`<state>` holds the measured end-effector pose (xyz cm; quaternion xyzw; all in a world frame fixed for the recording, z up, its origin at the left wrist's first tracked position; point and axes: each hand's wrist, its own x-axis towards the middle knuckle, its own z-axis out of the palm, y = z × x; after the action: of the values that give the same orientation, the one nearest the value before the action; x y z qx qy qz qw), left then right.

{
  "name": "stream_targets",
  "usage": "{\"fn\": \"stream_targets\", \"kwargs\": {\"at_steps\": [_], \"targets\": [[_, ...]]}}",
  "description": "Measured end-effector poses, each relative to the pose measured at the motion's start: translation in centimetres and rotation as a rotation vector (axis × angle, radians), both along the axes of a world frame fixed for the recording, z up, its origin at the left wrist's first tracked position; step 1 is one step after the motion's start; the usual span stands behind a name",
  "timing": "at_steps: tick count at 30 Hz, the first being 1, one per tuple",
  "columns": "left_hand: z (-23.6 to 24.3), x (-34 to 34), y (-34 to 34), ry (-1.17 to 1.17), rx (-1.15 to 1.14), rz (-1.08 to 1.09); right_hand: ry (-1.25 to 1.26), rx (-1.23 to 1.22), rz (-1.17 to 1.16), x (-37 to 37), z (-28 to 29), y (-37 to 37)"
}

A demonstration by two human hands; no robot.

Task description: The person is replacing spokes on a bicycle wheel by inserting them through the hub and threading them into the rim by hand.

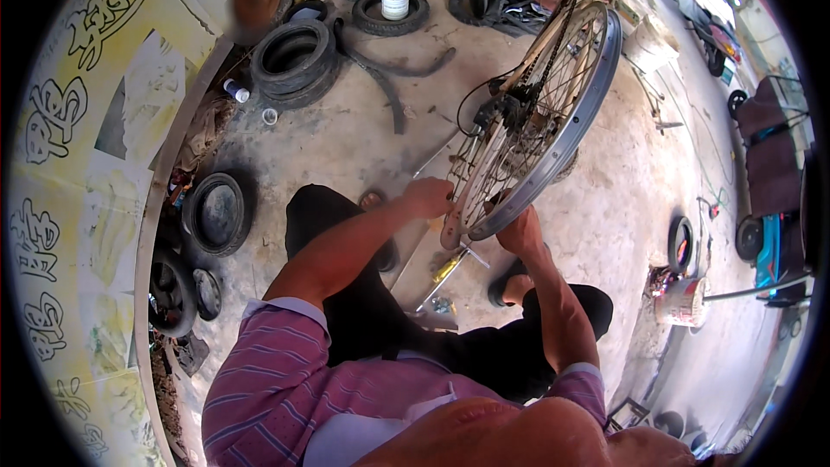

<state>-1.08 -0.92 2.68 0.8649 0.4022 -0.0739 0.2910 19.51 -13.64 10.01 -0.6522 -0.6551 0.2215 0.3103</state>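
A bicycle wheel [566, 134] with a bare grey rim and thin spokes stands tilted in front of me, no tyre on it. It sits in a bicycle frame [553, 30], with a dark chain [546, 60] running along it. My left hand [428, 197] is closed at the left side of the wheel, by the pale frame end [451, 229]; what its fingertips pinch is too small to make out. At the rim's near lower edge is my right hand [521, 229], its fingers curled round the rim and partly hidden behind it.
A yellow-handled tool [447, 271] lies on the floor below the wheel. Stacked tyres [294, 60], rubber strips [380, 78] and a can [395, 2] on a tyre are at the far left. A loose tyre [216, 212] lies left; a bucket [681, 301] stands right.
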Motion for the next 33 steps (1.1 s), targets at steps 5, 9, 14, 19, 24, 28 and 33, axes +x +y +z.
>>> {"fn": "stream_targets", "kwargs": {"at_steps": [5, 9, 14, 19, 24, 28, 33], "targets": [[0.0, 0.2, 0.0, 0.013, 0.003, 0.007, -0.003, -0.085, -0.017, 0.2, 0.2, 0.0], [-0.2, 0.0, 0.1, 0.016, 0.002, 0.010, -0.018, -0.064, 0.000, 0.3, -0.1, 0.0], [0.0, 0.0, 0.1, 0.043, -0.018, 0.011, -0.070, 0.012, 0.039, 0.2, -0.3, -0.2], [-0.1, -0.1, 0.1, 0.038, -0.013, 0.009, -0.088, 0.028, 0.049, 0.4, -0.7, -0.2], [-0.4, -0.2, 0.2, 0.016, -0.001, 0.003, -0.035, -0.055, 0.012, 0.4, -0.6, -0.1], [-0.5, -0.2, 0.2, 0.016, -0.006, 0.003, -0.019, -0.052, 0.012, 0.4, -0.7, -0.1], [-0.2, 0.0, 0.1, 0.026, -0.027, -0.001, -0.018, -0.064, 0.009, 0.7, -1.2, -0.1]]}}
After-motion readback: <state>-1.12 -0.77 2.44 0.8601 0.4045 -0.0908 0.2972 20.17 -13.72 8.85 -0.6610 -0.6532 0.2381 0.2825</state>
